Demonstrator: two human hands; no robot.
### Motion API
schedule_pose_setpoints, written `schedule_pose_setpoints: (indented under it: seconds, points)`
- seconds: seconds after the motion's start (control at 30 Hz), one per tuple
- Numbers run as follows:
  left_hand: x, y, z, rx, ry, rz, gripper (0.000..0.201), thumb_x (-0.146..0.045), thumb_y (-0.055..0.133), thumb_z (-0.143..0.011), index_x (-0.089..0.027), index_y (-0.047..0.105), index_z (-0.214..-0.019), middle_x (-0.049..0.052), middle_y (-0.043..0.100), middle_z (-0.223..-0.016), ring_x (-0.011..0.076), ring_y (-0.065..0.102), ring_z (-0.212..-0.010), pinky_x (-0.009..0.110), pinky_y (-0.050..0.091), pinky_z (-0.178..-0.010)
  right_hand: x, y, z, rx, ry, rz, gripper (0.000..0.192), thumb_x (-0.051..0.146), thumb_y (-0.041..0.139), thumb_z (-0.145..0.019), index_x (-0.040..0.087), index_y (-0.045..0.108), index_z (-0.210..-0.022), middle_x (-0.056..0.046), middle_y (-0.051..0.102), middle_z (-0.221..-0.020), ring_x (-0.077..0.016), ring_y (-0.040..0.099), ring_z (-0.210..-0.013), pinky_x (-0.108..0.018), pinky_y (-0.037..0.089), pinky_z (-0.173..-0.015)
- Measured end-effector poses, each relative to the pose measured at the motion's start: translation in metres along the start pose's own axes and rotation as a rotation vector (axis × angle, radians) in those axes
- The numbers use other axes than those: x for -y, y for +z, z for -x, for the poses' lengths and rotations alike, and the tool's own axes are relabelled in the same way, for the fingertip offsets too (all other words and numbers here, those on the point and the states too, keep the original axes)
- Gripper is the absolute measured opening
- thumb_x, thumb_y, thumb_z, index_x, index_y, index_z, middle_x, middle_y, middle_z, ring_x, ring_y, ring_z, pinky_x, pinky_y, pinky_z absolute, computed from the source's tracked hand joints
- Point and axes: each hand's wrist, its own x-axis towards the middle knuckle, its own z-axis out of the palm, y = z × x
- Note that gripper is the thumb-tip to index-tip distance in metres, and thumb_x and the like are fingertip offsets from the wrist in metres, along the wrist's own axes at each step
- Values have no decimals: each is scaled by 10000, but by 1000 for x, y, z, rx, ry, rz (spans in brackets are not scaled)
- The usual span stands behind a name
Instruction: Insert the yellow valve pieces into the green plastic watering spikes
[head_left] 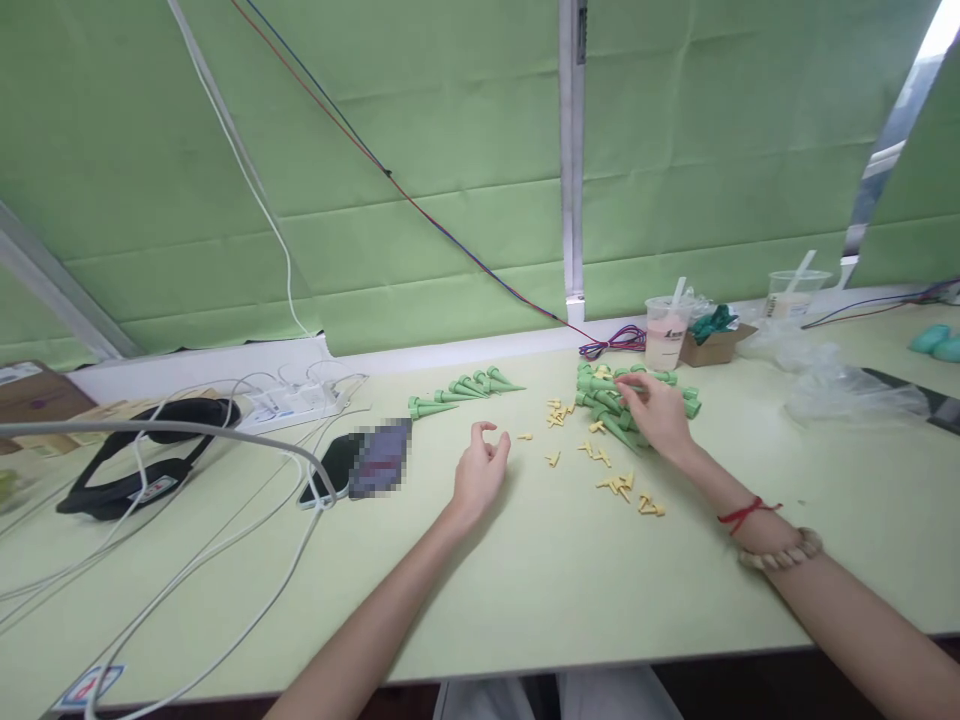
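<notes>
The right hand (654, 410) is pinching into the pile of green cones (611, 400); at its 8 o'clock, the left hand (480, 470) is resting loosely curled, holding nothing, on the desk (540, 580).

left hand (480, 470): bare, no rings/watch
left forearm: bare, no sleeve in view
right hand (658, 410): bare, no rings seen
right wrist: thin red string (746, 513) + chunky pale bead bracelet (780, 553)
lap: white/light clothing at btm edge

left hand (480, 472): rests mid-surface, palm turned inward, fingers loosely curled, nothing held | left forearm: bare, runs in from the near edge | right hand (658, 408): reaches farther toward the far edge, palm down, fingertips pinched together | right wrist: red cord and beaded bracelet
</notes>
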Motion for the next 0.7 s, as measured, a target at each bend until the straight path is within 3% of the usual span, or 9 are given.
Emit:
schedule_pose_setpoints:
  seconds: [0.07,0.17,0.23,0.33,0.43,0.53,0.63,0.7]
  points:
    - [7,-5,-9,-30,27,-237,377,-430,299,-844,-175,425,-1092,-9,583,-614,169,584,-616,267,419,-587,-13,-5,-6,-90,84,200,273,336,438,-828,195,637,-950,-76,682,-858,-235,634,-765,-336,447,-666]
    - [18,-11,-28,-83,45,-399,379,-356,351,-835,-128,440,-1124,99,630,-906,216,580,-908,315,431,-756,-27,-7,-9,-96,182,365,298,359,421,-831,234,638,-994,-78,685,-847,-272,613,-841,-351,420,-660]
    - [26,-16,-44,-119,43,-504,407,-280,402,-815,-82,441,-1168,182,539,-1149,276,477,-1109,381,360,-898,-34,-6,-9,-50,195,412,300,349,415,-831,235,639,-996,-79,683,-894,-275,605,-866,-349,412,-659]
    - [39,-29,-69,-150,-1,-661,423,-126,417,-796,-6,431,-1201,263,358,-1325,344,272,-1273,447,247,-994,-40,-5,-11,-3,174,448,298,326,431,-820,209,641,-996,-89,680,-917,-278,601,-862,-349,406,-659]
    - [52,-48,-90,-135,-54,-772,367,-73,432,-809,-26,475,-1170,253,370,-1317,336,285,-1268,459,271,-990,-43,-3,-13,-7,125,475,300,285,446,-810,173,630,-1019,-107,660,-968,-269,581,-894,-351,400,-707]
    - [60,-65,-104,-79,-86,-835,343,-297,501,-836,-144,499,-1143,96,520,-1163,209,530,-1011,429,450,-836,-40,0,-13,-47,52,517,326,246,447,-805,141,580,-1084,-129,604,-1070,-269,522,-986,-364,370,-797]
    - [62,-73,-110,-36,-67,-863,349,-324,495,-839,-151,495,-1142,80,537,-1124,182,554,-944,395,481,-784,-30,4,-9,-126,-92,523,314,228,461,-793,143,558,-1079,-127,585,-1049,-276,487,-992,-381,348,-826]
    - [62,-72,-108,-25,-37,-868,306,-287,499,-837,-131,523,-1099,93,543,-1108,196,545,-965,411,456,-816,-24,9,-5,-108,-214,471,256,210,463,-788,161,574,-1013,-113,586,-1014,-265,486,-978,-366,354,-813]
